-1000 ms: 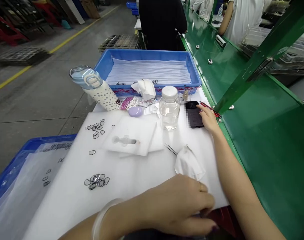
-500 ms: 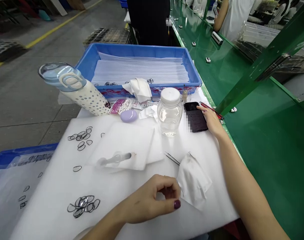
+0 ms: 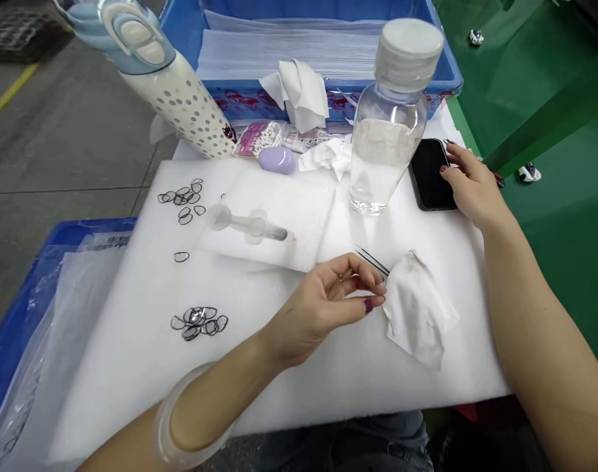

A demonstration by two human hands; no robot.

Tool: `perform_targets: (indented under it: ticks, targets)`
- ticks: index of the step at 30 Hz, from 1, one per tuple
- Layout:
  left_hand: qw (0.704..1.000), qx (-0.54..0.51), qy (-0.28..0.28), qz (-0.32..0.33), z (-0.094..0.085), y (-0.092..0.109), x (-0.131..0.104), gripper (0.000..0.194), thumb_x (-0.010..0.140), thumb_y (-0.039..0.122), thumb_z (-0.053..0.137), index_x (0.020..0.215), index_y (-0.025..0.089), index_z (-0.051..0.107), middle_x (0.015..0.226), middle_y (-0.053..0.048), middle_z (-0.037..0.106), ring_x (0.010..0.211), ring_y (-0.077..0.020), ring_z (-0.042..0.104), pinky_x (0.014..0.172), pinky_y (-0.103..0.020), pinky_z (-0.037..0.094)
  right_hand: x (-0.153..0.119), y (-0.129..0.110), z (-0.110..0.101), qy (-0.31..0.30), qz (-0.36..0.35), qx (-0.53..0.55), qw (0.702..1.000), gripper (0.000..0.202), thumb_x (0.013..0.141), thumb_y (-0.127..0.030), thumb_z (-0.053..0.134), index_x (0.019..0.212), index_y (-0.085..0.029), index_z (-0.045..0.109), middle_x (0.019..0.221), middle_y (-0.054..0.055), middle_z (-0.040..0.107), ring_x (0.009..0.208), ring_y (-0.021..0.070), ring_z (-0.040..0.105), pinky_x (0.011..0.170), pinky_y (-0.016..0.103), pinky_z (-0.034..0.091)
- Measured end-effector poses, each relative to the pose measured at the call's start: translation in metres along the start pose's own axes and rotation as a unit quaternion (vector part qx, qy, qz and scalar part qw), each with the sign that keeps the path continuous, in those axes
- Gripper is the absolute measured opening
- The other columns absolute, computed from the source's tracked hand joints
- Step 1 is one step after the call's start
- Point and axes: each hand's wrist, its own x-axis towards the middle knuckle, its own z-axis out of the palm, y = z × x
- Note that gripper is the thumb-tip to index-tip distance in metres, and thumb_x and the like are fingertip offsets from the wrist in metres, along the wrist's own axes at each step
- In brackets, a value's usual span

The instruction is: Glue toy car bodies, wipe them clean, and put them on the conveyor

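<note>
As the right hand (image 3: pixel 476 187) touches the right edge of the phone (image 3: pixel 431 176) on the counter (image 3: pixel 132 380), light fingertip pressure seems best; the left hand (image 3: pixel 328 305) is half-curled beside the white cloth (image 3: pixel 419 311). Whether either grips anything, I can't tell.

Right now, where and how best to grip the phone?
Long edges of the phone, probably from above and the right, where the right hand is: the phone lies flat and low, with the clear bottle standing close on its left.

Worn are a translucent bangle (image 3: pixel 164 426), plum nail polish (image 3: pixel 368 305) and blue jeans (image 3: pixel 400 429).
</note>
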Motion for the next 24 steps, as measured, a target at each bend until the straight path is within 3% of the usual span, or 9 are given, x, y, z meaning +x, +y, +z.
perform_targets:
  ticks: [11,19,24]
  targets:
    - [1.000,-0.020,-0.004,0.001,-0.001,-0.001,-0.001,0.017,0.079,0.005,0.071,0.080,0.016,0.058,0.094,-0.001,0.059,0.090,-0.0107,0.061,0.081,-0.020,0.049,-0.003,-0.009,0.000,0.011,0.011,0.006,1.000,0.036,0.088,-0.019,0.056,0.123,-0.020,0.065,0.139,0.007,0.060,0.123,0.0248,0.058,0.105,0.041,0.046]
    - [1.000,-0.025,-0.007,0.013,-0.002,-0.003,-0.001,0.019,0.076,-0.002,0.067,0.081,0.016,0.061,0.092,0.000,0.060,0.084,-0.0090,0.062,0.077,-0.018,0.050,-0.005,-0.017,0.000,0.014,0.053,-0.015,0.998,0.035,0.092,-0.018,0.056,0.126,-0.021,0.064,0.146,0.007,0.054,0.128,0.0290,0.054,0.101,0.045,0.046]
    - [1.000,-0.007,-0.019,0.013,-0.002,-0.002,-0.002,0.014,0.082,0.004,0.071,0.084,0.016,0.064,0.088,0.001,0.060,0.083,-0.0076,0.059,0.076,-0.016,0.051,-0.005,-0.017,-0.001,0.010,0.051,-0.020,0.998,0.033,0.094,-0.020,0.055,0.126,-0.019,0.064,0.148,0.008,0.051,0.133,0.0280,0.050,0.104,0.044,0.043]
